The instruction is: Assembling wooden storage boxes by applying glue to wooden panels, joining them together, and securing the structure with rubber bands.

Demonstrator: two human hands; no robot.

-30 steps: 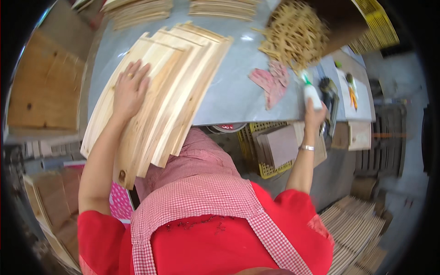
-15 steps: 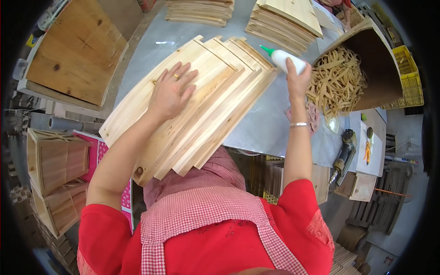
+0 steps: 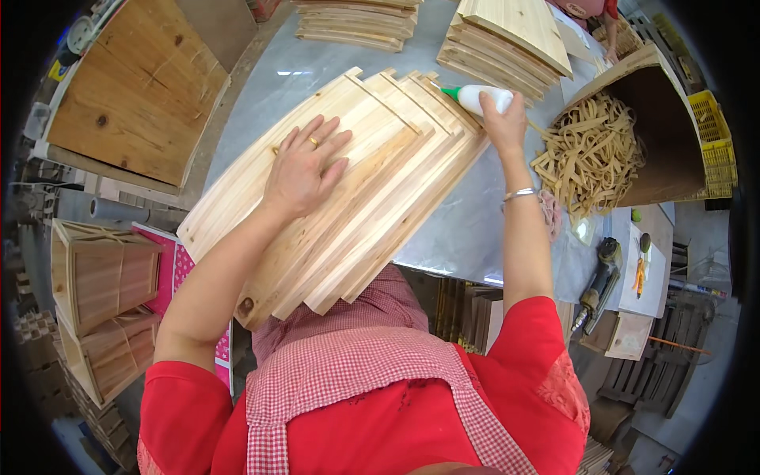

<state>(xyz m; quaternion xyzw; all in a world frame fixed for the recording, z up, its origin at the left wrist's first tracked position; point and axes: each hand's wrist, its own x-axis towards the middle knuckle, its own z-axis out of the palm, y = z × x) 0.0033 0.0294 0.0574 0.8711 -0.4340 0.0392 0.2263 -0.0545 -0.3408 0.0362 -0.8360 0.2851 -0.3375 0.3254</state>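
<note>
A fanned stack of pale wooden panels lies slantwise on the grey metal table and juts over its near edge. Each panel that shows its far end has a groove across it. My left hand rests flat on the top panel, fingers spread. In my right hand is a white glue bottle with a green nozzle, tilted so that the tip points left. The tip is at the far right corner of the stack, by the groove of a lower panel; whether it touches the wood I cannot tell.
Two more panel stacks stand at the table's far side. Right of my hand, an open box holds tan strips. A pink cloth and a power tool lie nearer. Another person's hand shows at the far right.
My right hand has brought the glue bottle left and slightly lower, its nozzle now at the panels' end. My left hand stays flat on the top panel. The whole view has shifted a little.
</note>
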